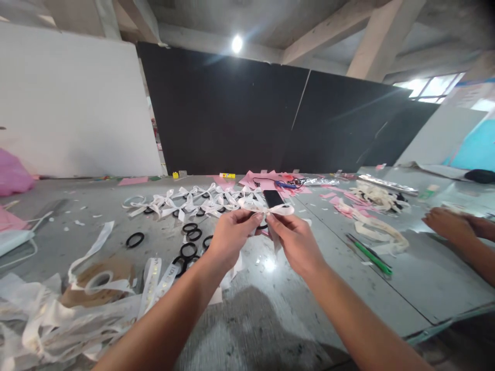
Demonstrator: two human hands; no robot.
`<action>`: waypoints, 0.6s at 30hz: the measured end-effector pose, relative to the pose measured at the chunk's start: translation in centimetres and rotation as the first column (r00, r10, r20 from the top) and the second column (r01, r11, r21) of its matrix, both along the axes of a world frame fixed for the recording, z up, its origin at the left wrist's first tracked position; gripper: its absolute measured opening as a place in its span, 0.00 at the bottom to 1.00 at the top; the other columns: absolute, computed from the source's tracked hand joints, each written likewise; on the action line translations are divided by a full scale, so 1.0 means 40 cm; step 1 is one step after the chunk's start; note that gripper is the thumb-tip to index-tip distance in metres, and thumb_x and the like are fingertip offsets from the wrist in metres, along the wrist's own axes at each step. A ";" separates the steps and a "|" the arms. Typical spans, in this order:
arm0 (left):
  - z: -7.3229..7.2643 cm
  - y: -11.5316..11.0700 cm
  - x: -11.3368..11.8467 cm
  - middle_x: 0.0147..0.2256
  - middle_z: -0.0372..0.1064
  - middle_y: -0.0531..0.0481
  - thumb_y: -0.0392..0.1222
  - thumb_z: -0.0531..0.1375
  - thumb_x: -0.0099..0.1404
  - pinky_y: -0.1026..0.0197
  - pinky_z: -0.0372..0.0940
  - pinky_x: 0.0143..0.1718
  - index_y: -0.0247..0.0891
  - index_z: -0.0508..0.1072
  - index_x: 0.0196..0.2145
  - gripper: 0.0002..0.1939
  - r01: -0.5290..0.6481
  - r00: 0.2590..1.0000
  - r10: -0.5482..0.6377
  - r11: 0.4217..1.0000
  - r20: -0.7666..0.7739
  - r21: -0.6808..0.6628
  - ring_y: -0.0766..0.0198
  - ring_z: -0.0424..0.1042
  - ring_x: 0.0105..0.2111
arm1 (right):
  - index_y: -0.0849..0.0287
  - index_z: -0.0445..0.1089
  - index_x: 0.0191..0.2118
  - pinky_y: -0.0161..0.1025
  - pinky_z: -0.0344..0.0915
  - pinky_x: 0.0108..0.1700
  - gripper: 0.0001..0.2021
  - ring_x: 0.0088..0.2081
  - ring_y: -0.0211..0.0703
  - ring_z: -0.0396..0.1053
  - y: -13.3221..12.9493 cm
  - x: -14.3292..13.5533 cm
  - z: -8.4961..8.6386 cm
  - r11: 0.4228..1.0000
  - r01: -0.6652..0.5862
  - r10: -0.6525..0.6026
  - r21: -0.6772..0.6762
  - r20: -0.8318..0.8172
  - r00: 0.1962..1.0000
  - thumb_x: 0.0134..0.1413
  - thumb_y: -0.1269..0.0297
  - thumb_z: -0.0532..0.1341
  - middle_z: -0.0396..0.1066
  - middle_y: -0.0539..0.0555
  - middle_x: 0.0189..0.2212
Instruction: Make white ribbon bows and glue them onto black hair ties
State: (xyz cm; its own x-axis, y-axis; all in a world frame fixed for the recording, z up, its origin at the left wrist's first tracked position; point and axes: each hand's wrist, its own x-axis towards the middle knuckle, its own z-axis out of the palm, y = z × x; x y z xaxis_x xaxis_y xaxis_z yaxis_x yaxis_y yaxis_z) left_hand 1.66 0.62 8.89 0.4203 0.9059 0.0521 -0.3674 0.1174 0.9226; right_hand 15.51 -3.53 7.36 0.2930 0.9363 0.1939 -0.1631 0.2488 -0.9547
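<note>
A grey table [247,335] carries everything, specked with paper scraps. From its middle, white bows [181,203] spread at ten to eleven o'clock, black rings [188,257] at nine, loose white ribbon [46,324] at eight, pink paper [266,179] at twelve, a foil roll [386,184] at two, a green-handled tool [373,256] at three.

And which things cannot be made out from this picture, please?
Black ring below the white bow: head view, partly hidden by the fingers.
Print on the white strip: head view, too small and blurred.
Co-worker's forearm: head view, cut off by right edge.
Pink material: head view, cut off by left edge.
</note>
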 end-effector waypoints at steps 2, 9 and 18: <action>0.000 0.002 0.000 0.29 0.73 0.49 0.47 0.69 0.52 0.59 0.67 0.38 0.35 0.79 0.29 0.12 0.018 1.000 -0.018 0.999 0.012 0.028 0.65 0.69 0.31 | 0.57 0.77 0.32 0.37 0.63 0.32 0.11 0.29 0.37 0.67 0.005 0.001 0.005 0.999 0.033 -0.033 -0.011 -0.009 0.999 0.44 0.56 0.73 0.72 0.50 0.28; -0.019 0.016 0.000 0.23 0.68 0.51 0.50 0.67 0.55 0.62 0.63 0.31 0.33 0.79 0.28 0.15 0.005 0.995 0.007 0.993 -0.100 0.121 0.67 0.65 0.25 | 0.58 0.73 0.32 0.36 0.63 0.28 0.15 0.24 0.35 0.66 0.008 0.002 0.018 0.999 0.046 -0.048 -0.025 -0.085 0.995 0.40 0.56 0.74 0.71 0.47 0.26; -0.022 0.018 0.005 0.24 0.69 0.52 0.49 0.68 0.53 0.60 0.63 0.36 0.34 0.77 0.28 0.14 -0.046 0.999 0.046 0.997 0.008 0.063 0.66 0.66 0.27 | 0.58 0.74 0.32 0.35 0.63 0.34 0.16 0.31 0.37 0.68 -0.002 -0.007 0.011 0.994 0.103 -0.106 -0.025 -0.150 0.983 0.38 0.58 0.75 0.73 0.49 0.29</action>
State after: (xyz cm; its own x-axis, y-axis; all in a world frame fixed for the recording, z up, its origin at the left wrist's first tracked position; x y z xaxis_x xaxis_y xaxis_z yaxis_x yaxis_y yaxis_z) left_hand 1.85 1.32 8.01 0.3779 0.9190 0.1123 -0.3772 0.0421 0.9252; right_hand 15.21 -3.62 7.81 0.4140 0.9018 0.1242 -0.2801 0.2560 -0.9252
